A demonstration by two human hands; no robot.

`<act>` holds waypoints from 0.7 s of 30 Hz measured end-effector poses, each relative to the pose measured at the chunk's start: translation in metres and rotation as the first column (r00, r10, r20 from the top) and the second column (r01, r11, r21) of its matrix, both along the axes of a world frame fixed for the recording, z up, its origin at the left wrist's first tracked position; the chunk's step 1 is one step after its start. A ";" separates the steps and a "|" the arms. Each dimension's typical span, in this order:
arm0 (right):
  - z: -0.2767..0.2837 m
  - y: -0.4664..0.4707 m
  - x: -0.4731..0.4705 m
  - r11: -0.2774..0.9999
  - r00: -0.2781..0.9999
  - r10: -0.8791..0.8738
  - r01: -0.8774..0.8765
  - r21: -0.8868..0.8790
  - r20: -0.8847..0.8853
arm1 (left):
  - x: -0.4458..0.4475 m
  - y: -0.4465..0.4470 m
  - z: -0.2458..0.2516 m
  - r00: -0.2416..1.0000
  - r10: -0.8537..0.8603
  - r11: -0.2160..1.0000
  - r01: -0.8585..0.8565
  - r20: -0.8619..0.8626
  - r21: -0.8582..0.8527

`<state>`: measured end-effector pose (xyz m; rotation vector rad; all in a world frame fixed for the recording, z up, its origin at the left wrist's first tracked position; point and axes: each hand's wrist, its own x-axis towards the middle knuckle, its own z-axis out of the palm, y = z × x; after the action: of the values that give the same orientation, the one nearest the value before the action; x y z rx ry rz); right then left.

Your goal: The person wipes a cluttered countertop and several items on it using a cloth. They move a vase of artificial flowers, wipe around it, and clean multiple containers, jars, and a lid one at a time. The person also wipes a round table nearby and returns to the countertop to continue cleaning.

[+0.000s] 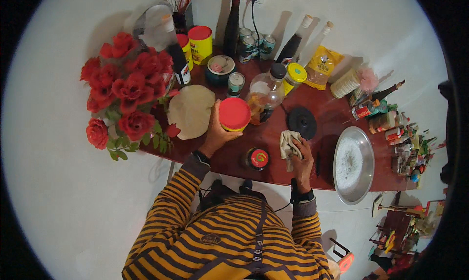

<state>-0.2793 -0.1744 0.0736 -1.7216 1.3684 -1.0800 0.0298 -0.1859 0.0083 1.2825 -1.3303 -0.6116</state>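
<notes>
My left hand [217, 132] is wrapped around a yellow canister with a red lid [235, 114], over the front part of the dark red table [223, 159]. Bunched in my right hand [304, 161] is a pale cloth [290, 146], above the tabletop near a round black kettle base [301, 122]. Between my hands, close to the front edge, stands a jar with a red lid [258, 158]. Just left of the canister lies a round beige mat or cover [192, 111]. Behind the canister are a large clear jar with a black cap [265, 96] and a single can [235, 83].
Red artificial-looking roses [128, 85] crowd the left end. Tall dark bottles [231, 27], a yellow tub with a red lid [200, 45], grouped cans [256, 43] and a yellow bag [323, 67] line the wall. At right, a metal basin [353, 166] holds suds, beside several small bottles [399, 137].
</notes>
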 end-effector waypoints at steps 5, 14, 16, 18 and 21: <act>0.012 0.006 0.011 0.998 0.991 0.018 -0.026 0.053 0.136 | 0.001 0.000 0.004 1.000 0.001 1.000 -0.001 0.014 -0.026; 0.017 -0.012 0.040 0.886 0.876 -0.011 -0.215 0.411 0.482 | 0.017 0.008 0.014 0.938 0.118 0.991 -0.091 -0.327 0.097; 0.017 -0.015 0.054 0.837 0.792 0.024 -0.350 0.421 0.611 | 0.019 0.003 0.014 0.934 0.174 0.980 -0.133 -0.312 0.148; 0.015 -0.019 0.070 0.785 0.753 -0.001 -0.407 0.467 0.658 | 0.019 -0.004 0.015 0.955 0.233 0.957 -0.192 -0.182 0.215; 0.015 -0.025 0.091 0.764 0.744 -0.039 -0.408 0.500 0.667 | 0.023 -0.011 0.023 0.976 0.200 0.933 -0.216 0.085 0.289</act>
<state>-0.1887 -0.1993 0.0881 -0.8368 0.8998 -0.8381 0.0529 -0.1973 0.0317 1.6723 -1.1542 -0.6471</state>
